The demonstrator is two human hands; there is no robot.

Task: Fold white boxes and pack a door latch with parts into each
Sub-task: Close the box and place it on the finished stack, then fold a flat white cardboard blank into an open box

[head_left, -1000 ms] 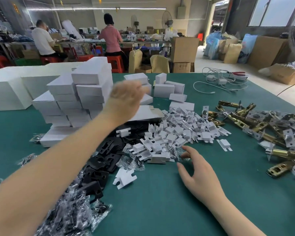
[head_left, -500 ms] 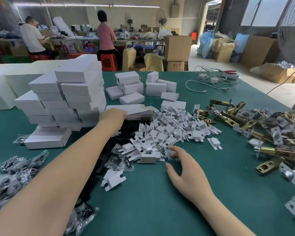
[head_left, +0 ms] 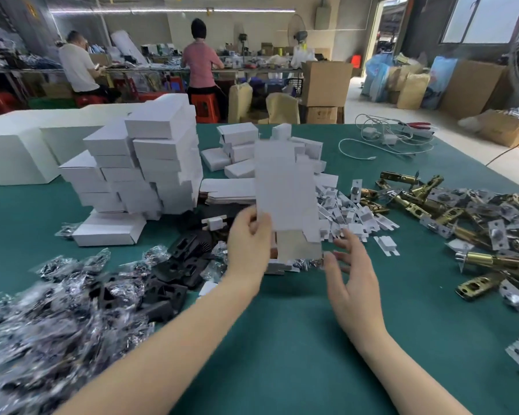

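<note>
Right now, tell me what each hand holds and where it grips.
The left hand pinches a flat box blank at its lower left edge, holding it upright above the table. The right hand is open beside the blank, holding nothing.

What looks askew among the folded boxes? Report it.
The stack of white boxes left of the left hand is uneven: boxes sit offset and overhanging rather than squared up, so it may topple. Nothing looks damaged.
</note>
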